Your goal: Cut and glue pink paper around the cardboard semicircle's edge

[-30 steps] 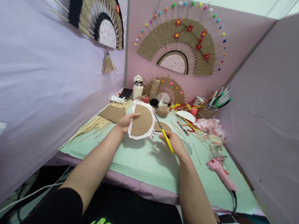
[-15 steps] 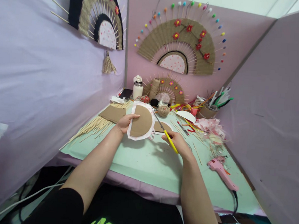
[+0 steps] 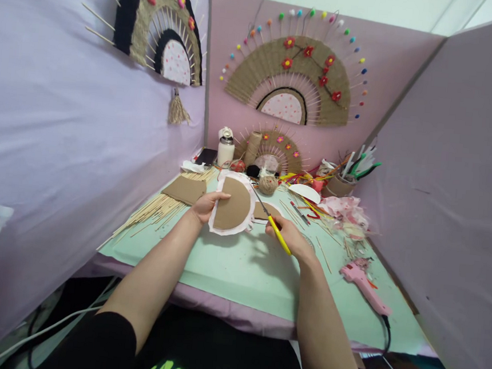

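Observation:
My left hand [image 3: 205, 205] grips the straight edge of a half-round cardboard piece [image 3: 234, 206], thumb on top. White fabric sticks out as a margin all round its curved edge. In my right hand [image 3: 288, 234] is a pair of scissors with yellow handles [image 3: 278, 235]; the blades point away from me towards the fabric's right edge. Whether the blades touch the fabric I cannot tell. Behind the scissors a second cardboard piece with a white border [image 3: 263, 211] lies on the table, partly covered.
Thin wooden sticks [image 3: 148, 215] and a curved cardboard piece [image 3: 185, 189] lie at left. A pink glue gun [image 3: 366, 288] rests at right, near crumpled pink fabric [image 3: 345, 209]. A twine ball [image 3: 268, 184], a white bottle [image 3: 225, 150] and a tool pot [image 3: 339, 186] stand behind.
The view has tilted slightly. Both hands keep their holds on the cardboard piece and the scissors, and the cardboard has shifted only a little.

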The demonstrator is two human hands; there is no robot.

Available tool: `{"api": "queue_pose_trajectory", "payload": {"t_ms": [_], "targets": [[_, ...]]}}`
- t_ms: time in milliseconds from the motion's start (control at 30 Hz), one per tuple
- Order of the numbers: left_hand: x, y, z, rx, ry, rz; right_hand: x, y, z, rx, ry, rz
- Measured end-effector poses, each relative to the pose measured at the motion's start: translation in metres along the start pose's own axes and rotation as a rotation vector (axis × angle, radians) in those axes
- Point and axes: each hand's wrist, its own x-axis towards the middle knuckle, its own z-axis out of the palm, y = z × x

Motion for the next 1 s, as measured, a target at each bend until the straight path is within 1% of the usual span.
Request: {"api": "queue_pose_trajectory", "payload": {"t_ms": [100, 467, 633, 767, 900, 1000], "targets": [[-0.0007, -0.0016, 0.0020, 0.011, -0.002, -0.002, 0.0001, -0.0004, 0.0000, -0.018, -0.035, -0.030], [0.0020, -0.0041, -0.0024, 0.048, -0.043, -0.006, 0.0033, 0.0074, 0.0041, -0.010, -0.020, -0.065], [0.0030, -0.0042, -0.0042, 0.071, -0.091, -0.013, 0.0023, 0.0025, 0.0037, -0.038, -0.015, -0.053], [0.0041, -0.0044, -0.0060, 0.082, -0.089, 0.003, 0.0009, -0.0018, 0.0025, -0.034, -0.014, -0.055], [0.0050, -0.0047, -0.0076, 0.084, -0.101, 0.006, -0.0006, -0.0015, 0.0021, -0.018, -0.009, -0.053], [0.0050, -0.0045, -0.0072, 0.083, -0.086, 0.002, -0.0019, -0.0012, 0.0015, -0.016, 0.000, -0.045]]}}
